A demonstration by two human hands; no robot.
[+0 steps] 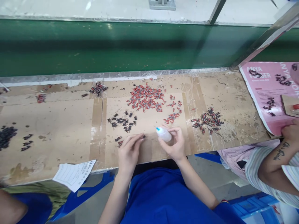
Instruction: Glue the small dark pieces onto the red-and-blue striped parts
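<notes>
Between the thumb and forefinger of my left hand [129, 150] is a small black part [143, 136], pinched at the fingertips. A white squeeze bottle [164, 134] with a blue tip is gripped in my right hand [175, 143], tilted so the tip points up and left. Beyond my hands lies a broad heap of small red parts [146, 97], with a smaller red cluster [173, 117] to its right. Loose black parts [123, 120] are scattered just past my left hand. A few red-and-black pieces [118, 141] lie beside that hand.
Cardboard [77, 124] covers the bench, with a green panel [116, 46] behind. A red-and-black pile [207, 121] lies right, another [98, 89] back left. A paper slip [74, 174] overhangs the front edge. A co-worker's tattooed arm [277, 158] is at right, another person's arm [11, 207] at left.
</notes>
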